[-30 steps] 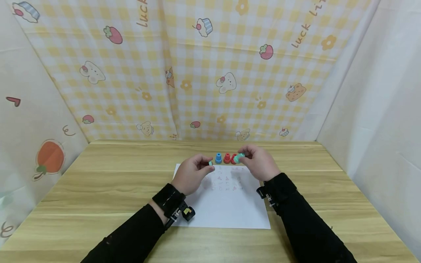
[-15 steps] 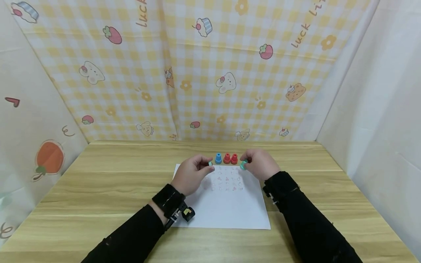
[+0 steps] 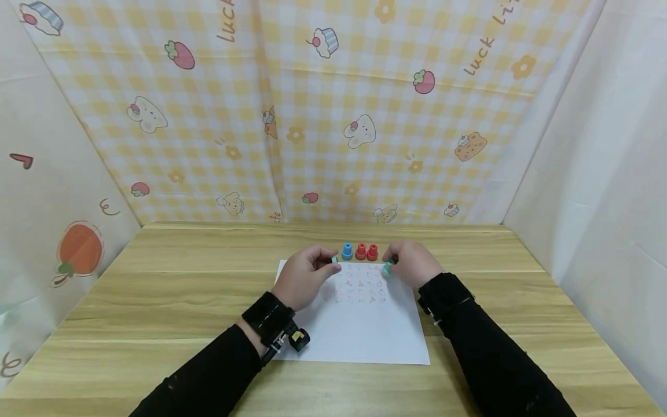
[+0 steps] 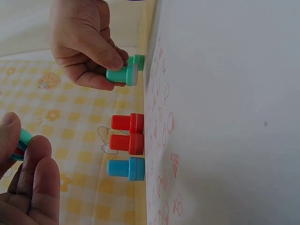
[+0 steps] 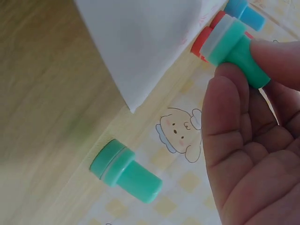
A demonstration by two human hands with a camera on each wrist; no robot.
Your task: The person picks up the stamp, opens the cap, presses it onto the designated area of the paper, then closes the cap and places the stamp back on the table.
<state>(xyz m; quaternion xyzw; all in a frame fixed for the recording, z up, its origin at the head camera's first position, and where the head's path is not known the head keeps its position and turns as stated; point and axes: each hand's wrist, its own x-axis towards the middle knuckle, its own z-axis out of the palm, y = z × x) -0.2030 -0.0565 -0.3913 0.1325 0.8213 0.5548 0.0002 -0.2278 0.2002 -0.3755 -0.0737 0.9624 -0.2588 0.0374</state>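
Observation:
My right hand (image 3: 414, 265) pinches a green stamp (image 5: 234, 49) by its handle, near the paper's upper right corner. Its pale face is uncovered and, in the left wrist view, stands slightly apart from the paper. Between thumb and fingers of my left hand (image 3: 304, 277) is a small green cap (image 4: 24, 138), with something red showing inside. White paper (image 3: 359, 336) lies under both hands, with rows of small red printed figures (image 4: 171, 122). Behind its far edge stand a blue stamp (image 3: 347, 252) and two red stamps (image 3: 361, 252), all upright.
A second green stamp (image 5: 126, 171) stands on the wooden table (image 3: 172, 278) past the paper's corner, hidden by my right hand in the head view. A yellow checked cloth (image 3: 312, 162) hangs behind the table, and a white curtain (image 3: 599, 174) closes the right side.
Carrying the green stamp, my right hand has moved from in front of the red stamps to the right and down toward the paper's corner. My left hand stays in place with the cap.

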